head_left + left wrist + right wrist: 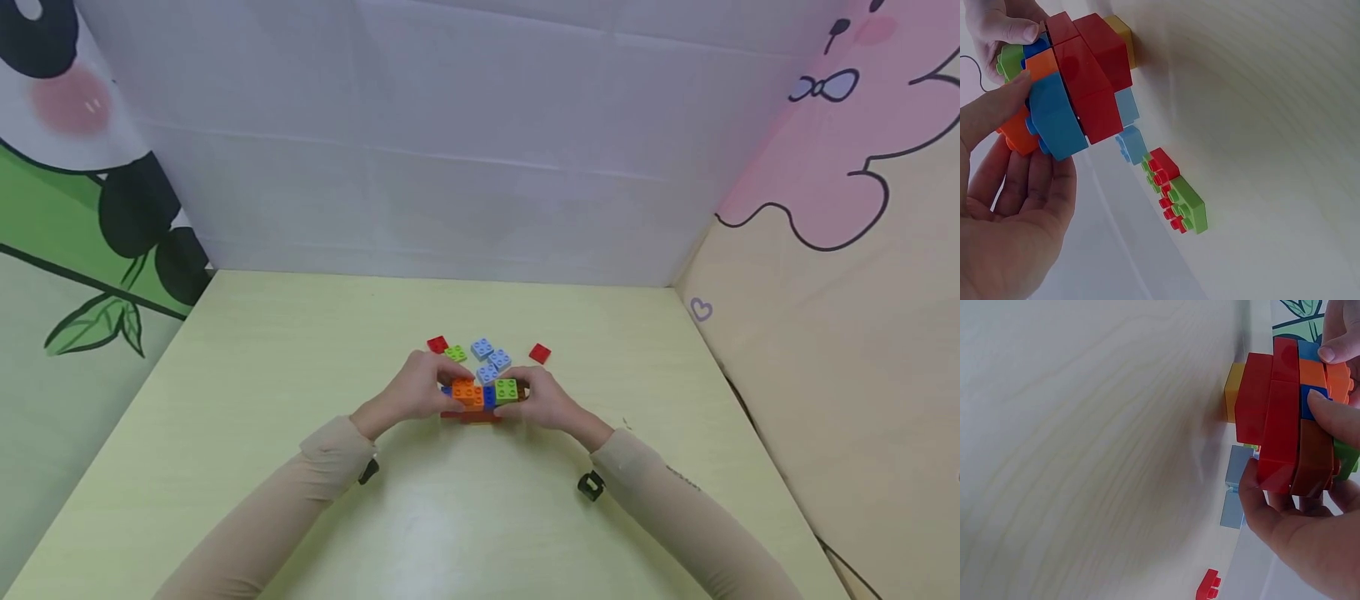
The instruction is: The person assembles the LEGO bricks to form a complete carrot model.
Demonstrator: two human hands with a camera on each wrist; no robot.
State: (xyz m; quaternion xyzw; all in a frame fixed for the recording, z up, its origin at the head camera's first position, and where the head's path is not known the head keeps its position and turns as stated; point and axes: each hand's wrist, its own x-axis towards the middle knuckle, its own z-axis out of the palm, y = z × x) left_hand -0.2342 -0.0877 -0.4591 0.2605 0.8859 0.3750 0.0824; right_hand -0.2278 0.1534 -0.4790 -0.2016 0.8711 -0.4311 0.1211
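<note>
My left hand (420, 385) and right hand (546, 402) grip opposite ends of a stacked toy-brick build. On top sit an orange brick (467, 394) and a green brick (506, 390). Below these is a layer with a blue brick (1057, 119) at the left end and a brown brick (1315, 456) at the right. Red bricks (1280, 419) form the levels underneath, with a yellow brick (1233, 394) at the bottom. The left thumb presses the near side by a small orange face; the right thumb lies on a dark blue brick (1310, 409).
Behind the build, several light blue bricks (482, 348) lie loose on the pale wooden table (337, 333). A green brick (455, 353) and a red brick (437, 343) are at the back left, and another red brick (540, 353) at the back right. Printed cloth walls surround the table.
</note>
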